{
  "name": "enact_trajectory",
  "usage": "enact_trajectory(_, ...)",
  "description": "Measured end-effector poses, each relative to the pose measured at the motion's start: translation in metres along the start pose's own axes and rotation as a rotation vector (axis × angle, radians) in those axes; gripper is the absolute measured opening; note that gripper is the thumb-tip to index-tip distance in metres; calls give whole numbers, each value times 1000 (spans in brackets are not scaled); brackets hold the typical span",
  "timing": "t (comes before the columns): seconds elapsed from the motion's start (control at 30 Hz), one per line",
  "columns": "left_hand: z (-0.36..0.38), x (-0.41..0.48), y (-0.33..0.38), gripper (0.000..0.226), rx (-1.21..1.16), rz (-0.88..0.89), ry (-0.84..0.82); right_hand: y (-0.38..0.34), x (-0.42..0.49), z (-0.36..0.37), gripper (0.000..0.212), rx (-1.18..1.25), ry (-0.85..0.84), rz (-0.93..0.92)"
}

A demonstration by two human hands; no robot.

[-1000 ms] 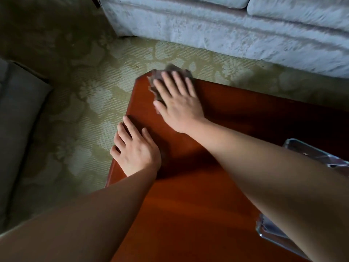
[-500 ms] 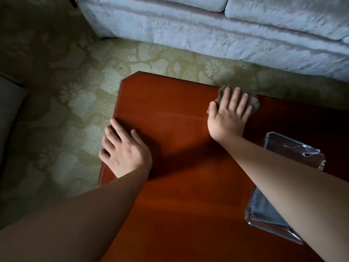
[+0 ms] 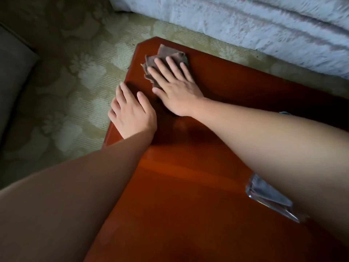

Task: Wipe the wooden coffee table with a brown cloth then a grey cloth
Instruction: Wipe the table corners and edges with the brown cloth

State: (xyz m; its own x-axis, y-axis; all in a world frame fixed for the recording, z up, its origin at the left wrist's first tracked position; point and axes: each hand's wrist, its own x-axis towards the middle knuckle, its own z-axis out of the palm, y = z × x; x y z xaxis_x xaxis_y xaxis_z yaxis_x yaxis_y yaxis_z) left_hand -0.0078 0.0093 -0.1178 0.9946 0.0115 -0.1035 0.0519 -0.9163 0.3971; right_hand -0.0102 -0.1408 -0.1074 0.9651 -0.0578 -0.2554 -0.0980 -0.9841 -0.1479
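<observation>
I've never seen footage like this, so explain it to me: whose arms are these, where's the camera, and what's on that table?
There is no machine: a person wears a camera on the head, looking down at their own bare arms. The right hand lies flat, pressing a brown cloth onto the far corner of the wooden coffee table. The left hand rests flat at the table's left edge, holding nothing. Under the right forearm, a clear tray with something grey in it is partly hidden. A patterned carpet and a pale sofa surround the table.
</observation>
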Motion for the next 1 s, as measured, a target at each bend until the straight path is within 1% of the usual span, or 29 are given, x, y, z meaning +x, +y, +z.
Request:
enact_trajectory(0.07,-2,1,-2,69,-32,6,-33,22,-28,4,63,24,8,92)
enact_trajectory(0.13,-5,1,-7,68,-52,29,-72,41,-60,8,62,55,21,243)
enact_trajectory(0.2,-11,0,-19,70,-40,114,-115,48,-90,13,62,68,15,352)
enact_trajectory(0.27,-20,-5,-39,69,-16,221,-176,40,-113,19,63,61,16,388)
enact_trajectory(0.33,-30,-10,-61,67,-27,246,-228,20,-123,25,64,35,18,399)
enact_trajectory(0.4,-42,-18,-76,65,-96,167,-271,-9,-118,27,64,35,6,385)
enact_trajectory(0.5,-59,-22,-92,60,-367,-97,-375,-71,-102,31,65,32,-13,274)
enact_trajectory(0.57,-65,-24,-113,66,-532,-223,-463,-120,-98,38,67,38,3,164)
enact_trajectory(0.63,-69,-36,-140,76,-592,-291,-520,-165,-104,48,67,42,7,79)
enact_trajectory(0.67,-70,-44,-153,79,-562,-321,-538,-182,-109,53,67,33,9,63)
enact_trajectory(0.7,-71,-53,-164,78,-501,-330,-547,-192,-116,58,68,19,15,58)
enact_trajectory(0.8,-76,-77,-182,67,-365,-243,-556,-189,-149,69,68,-11,66,41)
enact_trajectory(0.9,-82,-91,-180,64,-192,-156,-510,-154,-197,81,66,13,113,115)
enact_trajectory(1.0,-80,-103,-181,64,-12,-18,-439,-105,-246,83,67,18,58,261)
